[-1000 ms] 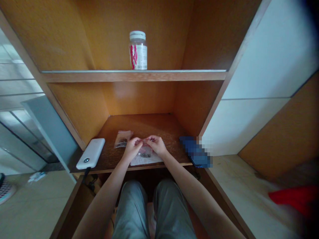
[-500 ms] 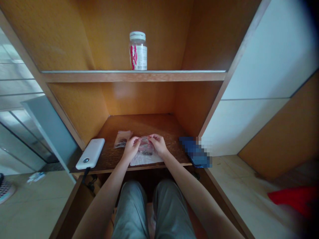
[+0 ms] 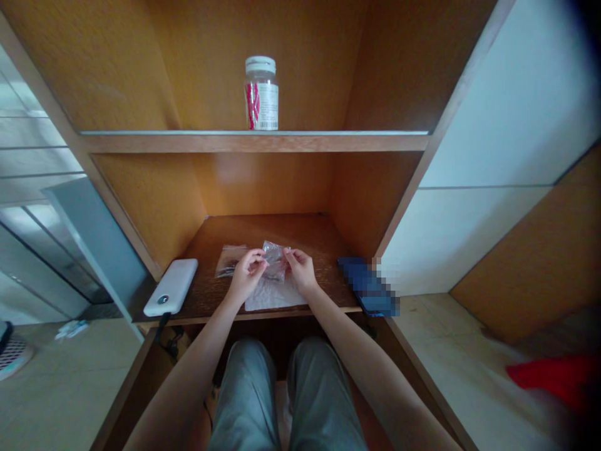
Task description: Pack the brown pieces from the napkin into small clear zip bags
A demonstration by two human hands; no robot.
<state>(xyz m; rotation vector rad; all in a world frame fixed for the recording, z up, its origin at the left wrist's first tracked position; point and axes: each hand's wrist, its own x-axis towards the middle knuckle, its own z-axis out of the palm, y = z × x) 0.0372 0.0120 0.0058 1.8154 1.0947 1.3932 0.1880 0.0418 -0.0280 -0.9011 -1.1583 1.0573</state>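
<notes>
A small clear plastic bag (image 3: 276, 266) is held tilted between my hands over the lower shelf. My right hand (image 3: 301, 270) pinches its upper right edge between thumb and forefinger. On the other side my left hand (image 3: 248, 273) has its thumb and fingertips curled at the bag's left edge. What the bag contains, if anything, is too small to make out. Beneath it lies a whitish translucent sheet or bag (image 3: 275, 299). Just left of my left hand lies a clear zip bag (image 3: 226, 265) with small dark pieces in it.
A white power bank (image 3: 174, 287) with a black cable rests at the shelf's left end. At the right front edge is a dark blue, partly blurred object (image 3: 369, 285). A white-capped jar (image 3: 261, 94) stands on the upper shelf (image 3: 328, 143). My knees are below the shelf edge.
The plastic bag has turned between my hands, its top now tilting up and to the left. My left fingers have shifted and parted slightly; my right hand still grips it.
</notes>
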